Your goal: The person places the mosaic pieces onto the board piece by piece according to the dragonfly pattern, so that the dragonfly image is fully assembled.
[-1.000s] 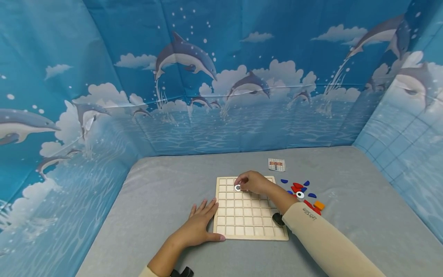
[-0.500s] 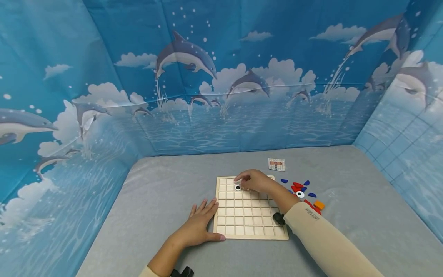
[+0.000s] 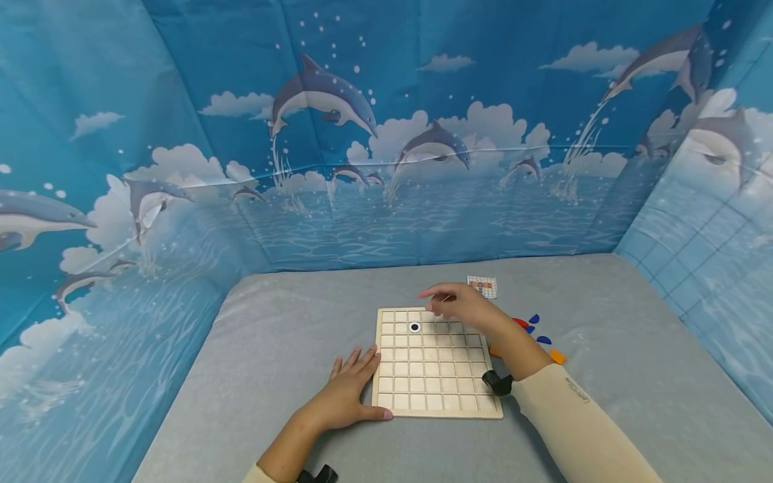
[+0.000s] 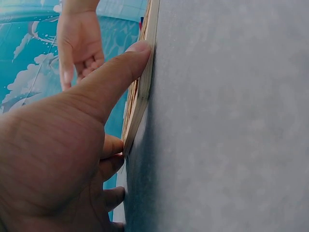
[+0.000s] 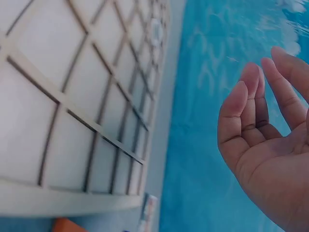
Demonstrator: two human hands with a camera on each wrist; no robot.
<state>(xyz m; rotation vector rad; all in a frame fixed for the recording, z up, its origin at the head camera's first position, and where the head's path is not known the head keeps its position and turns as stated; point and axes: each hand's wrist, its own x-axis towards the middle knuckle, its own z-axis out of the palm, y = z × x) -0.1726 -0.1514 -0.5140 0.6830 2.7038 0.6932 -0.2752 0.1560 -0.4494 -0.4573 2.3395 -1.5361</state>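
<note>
A pale wooden grid board (image 3: 432,386) lies on the grey surface. My left hand (image 3: 345,397) rests at its lower left corner, fingers spread along the left side and thumb on the near edge. The left wrist view shows that thumb (image 4: 118,72) lying over the board's edge. One white disc with a black centre (image 3: 415,327) sits in a cell near the board's far left. Above the far edge, to the right of the disc, hovers my right hand (image 3: 464,307). Its loosely bent fingers (image 5: 231,116) hold nothing in the right wrist view.
Right of the board lie several loose pieces, among them blue half-discs (image 3: 544,340), a red piece (image 3: 521,323) and an orange block (image 3: 557,356). My right forearm hides part of that pile. A small printed grid card (image 3: 485,287) lies beyond the board. A dolphin-print curtain (image 3: 386,221) closes off the back.
My right hand has let go of the white disc, leaving it in its cell, then lifted and moved right toward the card. The left hand stays in place.
</note>
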